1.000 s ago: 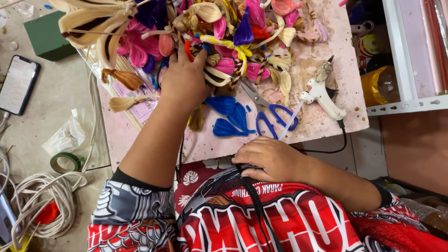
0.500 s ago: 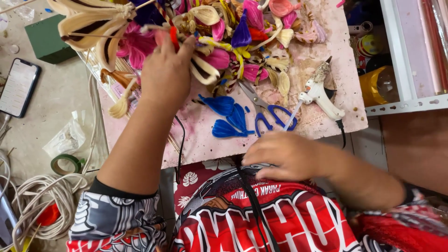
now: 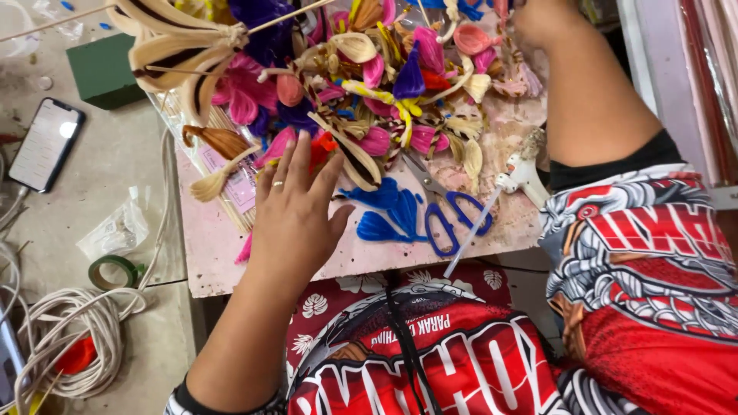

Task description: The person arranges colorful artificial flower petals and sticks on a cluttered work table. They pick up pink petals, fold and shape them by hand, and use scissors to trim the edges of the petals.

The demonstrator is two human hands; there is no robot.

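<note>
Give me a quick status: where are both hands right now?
Left hand open, flat on the pile of coloured petals. Right hand up at the pile's far edge, grip unclear. Blue-handled scissors lie untouched nearby.

Far left, as I see it: a phone [image 3: 46, 144], lit, flat on the floor.
Above it: a green foam block [image 3: 104, 71].
Lower left: coiled white cord [image 3: 65, 338], green tape roll [image 3: 113, 270] just beside.

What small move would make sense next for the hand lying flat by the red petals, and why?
Probably curl the left hand shut around the red petal piece: its fingers lie spread, empty, right at the piece on the pink board, while the right hand reaches the far edge of the pile.
</note>
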